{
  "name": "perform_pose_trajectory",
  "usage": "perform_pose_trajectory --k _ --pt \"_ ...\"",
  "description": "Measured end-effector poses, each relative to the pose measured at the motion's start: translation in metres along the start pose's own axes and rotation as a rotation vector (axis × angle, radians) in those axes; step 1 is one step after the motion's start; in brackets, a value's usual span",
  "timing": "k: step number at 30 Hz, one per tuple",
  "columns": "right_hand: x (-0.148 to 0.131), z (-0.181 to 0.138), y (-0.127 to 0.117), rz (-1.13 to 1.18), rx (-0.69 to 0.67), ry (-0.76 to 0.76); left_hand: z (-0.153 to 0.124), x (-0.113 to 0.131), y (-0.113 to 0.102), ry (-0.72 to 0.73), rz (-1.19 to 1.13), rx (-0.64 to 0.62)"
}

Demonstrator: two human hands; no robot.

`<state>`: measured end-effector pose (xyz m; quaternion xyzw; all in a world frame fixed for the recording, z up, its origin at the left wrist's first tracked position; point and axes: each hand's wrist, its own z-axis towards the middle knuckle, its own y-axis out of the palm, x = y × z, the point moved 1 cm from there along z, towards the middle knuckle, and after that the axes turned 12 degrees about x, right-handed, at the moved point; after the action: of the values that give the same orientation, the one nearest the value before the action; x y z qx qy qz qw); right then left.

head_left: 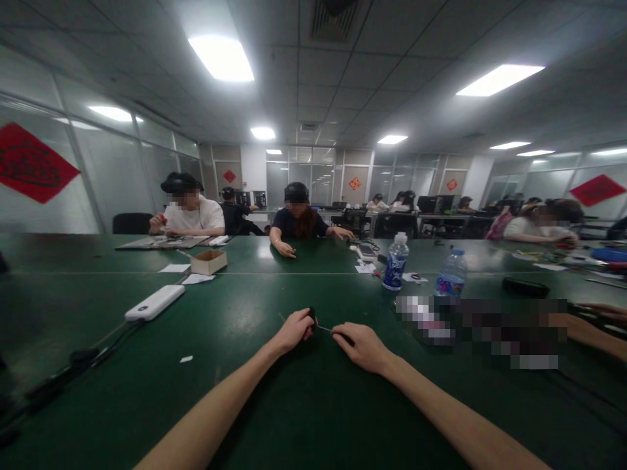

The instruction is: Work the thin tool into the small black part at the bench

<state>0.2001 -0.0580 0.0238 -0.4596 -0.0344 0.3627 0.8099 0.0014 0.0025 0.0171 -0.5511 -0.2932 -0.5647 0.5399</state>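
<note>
My left hand (294, 331) rests on the green table (304, 405), its fingers closed round a small black object (312, 316). My right hand (360, 346) lies just to the right, its fingers pinched on a thin dark tool (327, 329) whose fine tip points toward the black object. The two hands are a few centimetres apart. What the black object is I cannot make out.
A white power bank (155, 302) with a cable lies at the left. A small cardboard box (209, 261) and papers sit further back. Two water bottles (396, 261) stand at the right. Another person's arm (595, 336) reaches in at the right edge; several people sit across the table.
</note>
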Motion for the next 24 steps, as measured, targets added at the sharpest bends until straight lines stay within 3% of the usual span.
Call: perform_pose_trajectory --k 10,17,24 --pt "0.001 -0.001 0.002 0.002 0.029 0.032 -0.003 0.004 0.000 -0.023 -0.018 -0.002" --pt "0.011 0.001 0.006 0.054 0.148 0.132 -0.001 -0.002 0.000 -0.020 0.045 -0.030" --pt "0.003 0.000 0.001 0.036 0.024 0.016 0.003 -0.006 -0.001 -0.015 0.014 -0.018"
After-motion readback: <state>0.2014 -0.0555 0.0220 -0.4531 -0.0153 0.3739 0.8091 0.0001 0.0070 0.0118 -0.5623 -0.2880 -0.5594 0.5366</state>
